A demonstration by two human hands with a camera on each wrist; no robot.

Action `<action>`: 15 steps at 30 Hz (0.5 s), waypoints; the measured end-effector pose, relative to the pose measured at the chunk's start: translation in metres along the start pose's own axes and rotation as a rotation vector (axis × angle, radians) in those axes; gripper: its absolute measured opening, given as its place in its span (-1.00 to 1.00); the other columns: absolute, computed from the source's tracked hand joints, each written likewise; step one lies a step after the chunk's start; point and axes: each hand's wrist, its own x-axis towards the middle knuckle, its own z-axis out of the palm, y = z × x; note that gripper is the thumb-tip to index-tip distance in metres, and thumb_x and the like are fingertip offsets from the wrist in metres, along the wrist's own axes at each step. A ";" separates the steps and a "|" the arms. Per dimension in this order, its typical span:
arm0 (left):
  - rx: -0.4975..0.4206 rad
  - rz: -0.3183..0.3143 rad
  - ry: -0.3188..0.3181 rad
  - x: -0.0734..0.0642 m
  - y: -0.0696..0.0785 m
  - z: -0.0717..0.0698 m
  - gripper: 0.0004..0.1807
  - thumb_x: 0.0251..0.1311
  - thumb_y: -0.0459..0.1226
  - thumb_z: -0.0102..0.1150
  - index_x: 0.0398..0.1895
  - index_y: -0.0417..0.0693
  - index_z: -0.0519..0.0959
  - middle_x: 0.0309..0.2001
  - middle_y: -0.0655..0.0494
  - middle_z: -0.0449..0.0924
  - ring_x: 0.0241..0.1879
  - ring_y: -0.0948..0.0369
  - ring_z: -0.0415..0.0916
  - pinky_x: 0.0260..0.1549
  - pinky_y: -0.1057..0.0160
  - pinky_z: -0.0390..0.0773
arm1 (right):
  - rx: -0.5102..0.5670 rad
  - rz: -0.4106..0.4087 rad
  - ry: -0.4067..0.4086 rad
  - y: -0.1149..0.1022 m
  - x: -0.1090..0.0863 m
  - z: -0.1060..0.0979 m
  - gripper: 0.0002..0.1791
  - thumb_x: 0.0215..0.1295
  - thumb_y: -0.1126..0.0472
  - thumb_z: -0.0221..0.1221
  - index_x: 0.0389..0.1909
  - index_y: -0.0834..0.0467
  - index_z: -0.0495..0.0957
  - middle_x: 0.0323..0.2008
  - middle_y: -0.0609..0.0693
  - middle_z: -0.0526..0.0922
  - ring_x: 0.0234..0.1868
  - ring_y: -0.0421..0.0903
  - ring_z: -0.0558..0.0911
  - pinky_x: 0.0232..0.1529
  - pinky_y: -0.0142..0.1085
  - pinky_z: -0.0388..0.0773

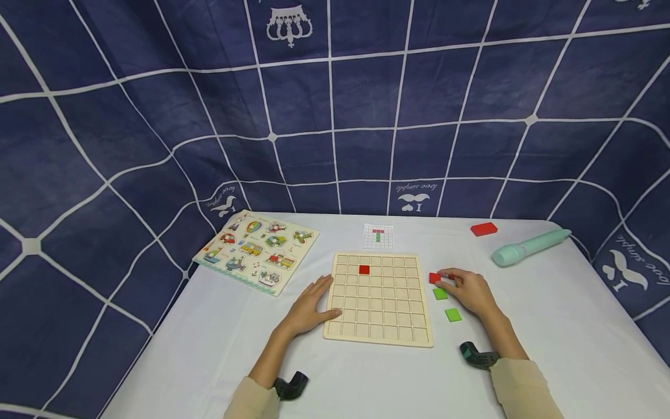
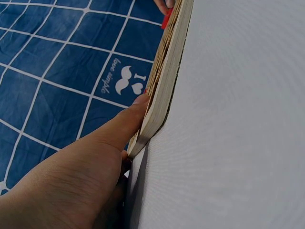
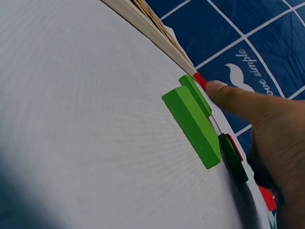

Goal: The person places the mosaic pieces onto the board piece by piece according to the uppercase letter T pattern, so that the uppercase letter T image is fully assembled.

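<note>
A square wooden grid board (image 1: 378, 340) lies on the white table, with one red tile (image 1: 364, 270) in an upper-left cell. My left hand (image 1: 307, 309) rests at the board's left edge, fingers spread along its side and thumb on the rim. To the right of the board, my right hand (image 1: 469, 290) pinches another red tile (image 1: 434, 278) between thumb and fingers, near the table surface. Close to that hand lie two green tiles, one nearer the board (image 1: 440, 294) and one closer to me (image 1: 453, 315). In the right wrist view, the thumb touches the red tile (image 3: 200, 80).
A pattern card (image 1: 378, 237) showing a red and green T lies behind the board. At back left is a picture puzzle board (image 1: 256, 250) with vehicles. A red block (image 1: 484, 229) and a mint-green microphone-shaped object (image 1: 530, 247) lie at back right, before a blue curtain.
</note>
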 end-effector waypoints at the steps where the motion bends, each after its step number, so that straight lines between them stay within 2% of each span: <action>1: 0.001 0.001 -0.001 0.000 0.000 0.000 -0.05 0.03 0.15 0.21 0.40 -0.11 0.11 0.40 0.02 0.05 0.40 0.09 -0.12 0.34 0.09 -0.13 | 0.002 -0.008 0.007 -0.001 0.000 -0.001 -0.59 0.05 -0.01 0.34 -0.12 0.14 0.63 -0.79 -0.12 0.19 -0.70 -0.17 0.18 -0.66 -0.36 0.11; 10: -0.005 -0.011 -0.003 0.001 0.001 0.001 -0.04 0.02 0.17 0.21 0.40 -0.09 0.10 0.40 0.04 0.05 0.40 0.09 -0.12 0.34 0.07 -0.12 | 0.032 -0.081 0.072 -0.021 0.004 -0.006 -0.63 0.04 0.03 0.35 -0.14 0.09 0.64 -0.80 -0.14 0.14 -0.73 -0.18 0.14 -0.73 -0.37 0.07; 15: -0.004 -0.030 -0.011 0.000 0.001 0.000 -0.05 0.02 0.16 0.21 0.41 -0.07 0.10 0.40 0.05 0.05 0.40 0.09 -0.13 0.33 0.05 -0.10 | 0.040 -0.100 0.055 -0.042 0.012 0.000 -0.61 0.05 -0.03 0.33 -0.13 0.09 0.64 -0.79 -0.16 0.12 -0.72 -0.21 0.11 -0.73 -0.37 0.05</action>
